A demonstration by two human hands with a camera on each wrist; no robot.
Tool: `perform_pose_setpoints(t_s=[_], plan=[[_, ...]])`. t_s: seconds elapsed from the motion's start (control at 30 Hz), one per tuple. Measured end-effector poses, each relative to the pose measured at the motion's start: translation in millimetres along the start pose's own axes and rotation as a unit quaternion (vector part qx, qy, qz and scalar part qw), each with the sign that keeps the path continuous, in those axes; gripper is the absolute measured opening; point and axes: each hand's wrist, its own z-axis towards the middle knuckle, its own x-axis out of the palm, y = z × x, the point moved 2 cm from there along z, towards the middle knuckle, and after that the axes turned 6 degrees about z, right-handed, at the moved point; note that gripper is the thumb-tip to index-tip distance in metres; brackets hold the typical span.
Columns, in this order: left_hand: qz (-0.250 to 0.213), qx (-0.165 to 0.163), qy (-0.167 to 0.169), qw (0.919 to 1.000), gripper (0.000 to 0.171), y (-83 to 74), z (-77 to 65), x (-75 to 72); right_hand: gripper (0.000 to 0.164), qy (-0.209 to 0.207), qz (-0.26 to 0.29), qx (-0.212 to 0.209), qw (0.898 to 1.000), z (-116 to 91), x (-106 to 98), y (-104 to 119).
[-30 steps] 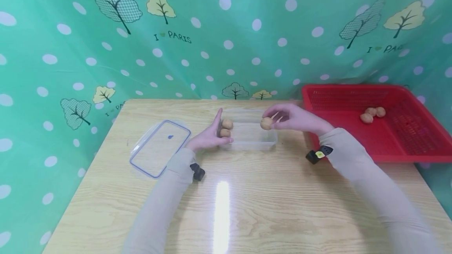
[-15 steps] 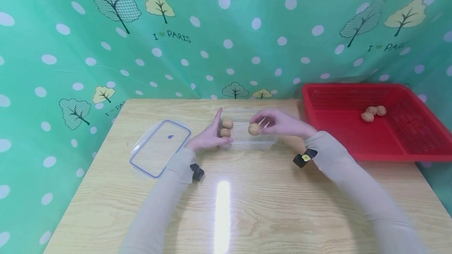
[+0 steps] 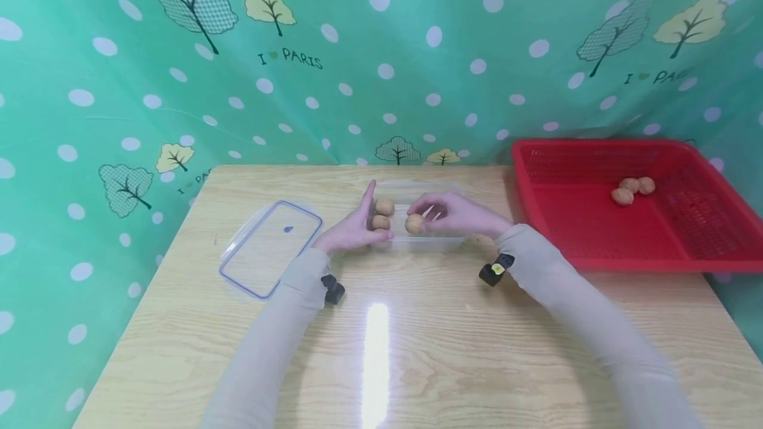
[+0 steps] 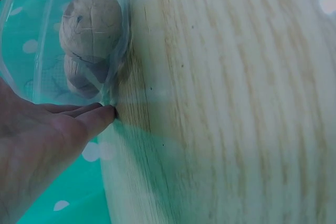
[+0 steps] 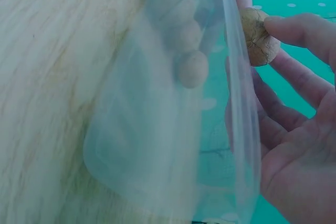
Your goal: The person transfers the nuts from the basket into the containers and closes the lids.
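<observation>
Head view: a green spotted curtain [image 3: 310, 18] backs a wood-grain worktop [image 3: 465, 349]. A clear container [image 3: 417, 244] stands near the far edge of the worktop, between the two hands. The left hand [image 3: 352, 230] lies against its left end, fingers extended and spread; this grip is released. The right hand [image 3: 461, 214] pinches the held walnut [image 3: 414, 224] over the container, apart from the two walnuts [image 3: 384, 207] visible inside beside the left hand. On the right, the red basket [image 3: 596, 230] bears three walnuts [image 3: 622, 196] grouped together. On the left, the blue-edged lid [image 3: 271, 250] lies flat, off the container. Judged from this layout, the transfer is about half done: some walnuts are in, one is in transit, three are outstanding, and the container is uncovered.

Left wrist view: two walnuts show through the wall, one partly hidden by the other. Fingers touch the lower end of the container without curling round it.

Right wrist view: the grip grasps the held walnut between thumb and finger at the rim, not yet released. Three rounded shapes appear through the hazy wall; whether all are separate walnuts cannot be told.
</observation>
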Motion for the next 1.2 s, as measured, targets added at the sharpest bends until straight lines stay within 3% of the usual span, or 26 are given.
perform_pose_setpoints(t_s=[0.13, 0.27, 0.37, 0.57, 0.87, 1.2], plan=[[-0.002, -0.004, -0.002, 1.0, 0.122, 0.1, 0.2, 0.1, 0.036, 0.002, 0.005, -0.008, 1.0, 4.5, 4.6, -3.1], [0.003, -0.009, 0.004, 1.0, 0.12, -16.6, -7.3, -0.2, 0.035, 0.004, 0.009, -0.013, 1.0, 9.0, 9.3, -6.7], [0.002, -0.012, 0.01, 0.9999, 0.119, -20.4, -8.1, -1.2, 0.036, 0.009, 0.011, -0.012, 1.0, 12.8, 13.1, -9.7], [-0.007, -0.003, 0.008, 0.9999, 0.124, 0.5, 1.9, -1.2, 0.037, 0.017, 0.03, -0.016, 0.999, 19.6, 18.3, -14.1], [0.015, -0.002, -0.006, 0.9999, 0.124, 0.0, 0.1, -1.5, 0.035, 0.036, 0.047, 0.029, 0.998, 26.8, 21.6, -20.2], [0.029, -0.001, -0.006, 0.9996, 0.123, -0.7, -0.8, -1.8, 0.032, 0.082, 0.018, 0.083, 0.993, 28.9, 23.3, -27.2]])
